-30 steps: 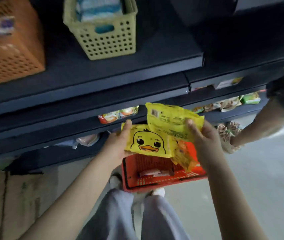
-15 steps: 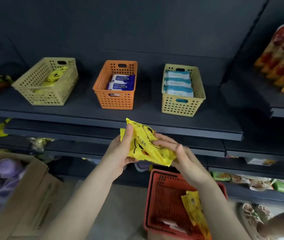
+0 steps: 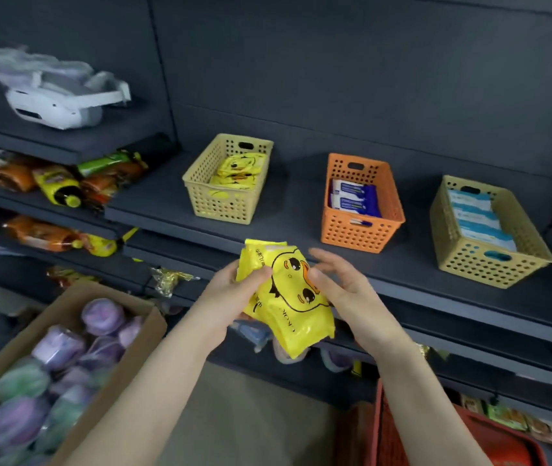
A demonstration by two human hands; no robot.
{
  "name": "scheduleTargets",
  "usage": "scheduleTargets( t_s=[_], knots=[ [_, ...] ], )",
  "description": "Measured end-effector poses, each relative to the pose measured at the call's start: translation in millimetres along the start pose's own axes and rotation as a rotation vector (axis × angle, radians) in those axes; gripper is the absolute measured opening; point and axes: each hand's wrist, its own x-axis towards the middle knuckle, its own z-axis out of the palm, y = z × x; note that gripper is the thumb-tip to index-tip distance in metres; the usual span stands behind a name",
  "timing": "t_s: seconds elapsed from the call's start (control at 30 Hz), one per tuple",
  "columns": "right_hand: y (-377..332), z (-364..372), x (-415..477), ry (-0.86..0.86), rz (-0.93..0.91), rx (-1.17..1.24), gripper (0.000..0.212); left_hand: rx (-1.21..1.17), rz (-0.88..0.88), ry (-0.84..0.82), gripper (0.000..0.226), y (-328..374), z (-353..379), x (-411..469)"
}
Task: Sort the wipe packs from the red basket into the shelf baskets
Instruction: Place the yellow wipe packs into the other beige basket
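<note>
Lowest right corner: red basket (image 3: pixel 389 432), only its rim and part of one wall in frame. Half a second back its inside showed, with a yellow pack lying in it; the view has since swung left and up, so that is cut off.

Lower left: cardboard box (image 3: pixel 140 351) of purple and green wrapped bundles, taking up more of the frame than before.

Centre, in the air in front of the shelf edge: yellow duck packs (image 3: pixel 288 297), apparently two, one against the other. They have turned, and the duck face now points at the camera. The left hand (image 3: pixel 231 294) grips their left side, thumb across the front, fingers curled behind. The right hand (image 3: pixel 348 294) pinched the packs before. Now its fingers are spread and lifted clear, and only the thumb touches the right edge.

Behind, on the dark shelf (image 3: pixel 294 210), three baskets stand well apart, all shifted right in view:
- Left beige basket (image 3: pixel 224 200), holding matching duck packs, now just above the hands.
- Orange basket (image 3: pixel 358 227), holding blue-and-white packs (image 3: pixel 352 196).
- Right beige basket (image 3: pixel 489 264), holding pale blue packs (image 3: pixel 476 216).

Far left: snack packets (image 3: pixel 63 186) on lower shelves. Above them is a white headset (image 3: pixel 56 105), new to view.
</note>
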Motion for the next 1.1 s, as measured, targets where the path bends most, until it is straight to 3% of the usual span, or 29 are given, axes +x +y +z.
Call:
scheduleTargets(
  t_s=[0.17,0.27,0.4,0.5,0.6,0.67,0.9,1.1],
  knots=[
    [-31,38,54,-0.061,0.114,-0.051,0.038,0.058,0.022,-0.097,0.021,24,-47,19],
    [-38,50,84,-0.042,0.178,0.155,0.042,0.005,0.009,-0.105,0.041,33,-62,36],
    [-39,48,135,0.109,0.152,0.503,0.040,-0.040,-0.001,-0.085,0.064,46,-82,76],
    [-43,51,182,0.231,0.063,0.639,0.034,-0.012,0.025,-0.061,0.060,65,-88,112],
    [-59,62,222,0.371,0.003,0.780,0.042,0.036,0.050,-0.017,0.044,90,-88,145],
    [-70,71,245,0.347,-0.004,0.848,0.044,0.062,0.087,0.016,0.040,108,-90,165],
    [-86,88,301,0.042,0.117,0.794,0.048,-0.005,0.141,0.121,0.034,140,-122,223],
    [-89,91,353,0.172,0.138,0.452,0.045,-0.015,0.130,0.080,0.028,151,-145,284]
  ],
)
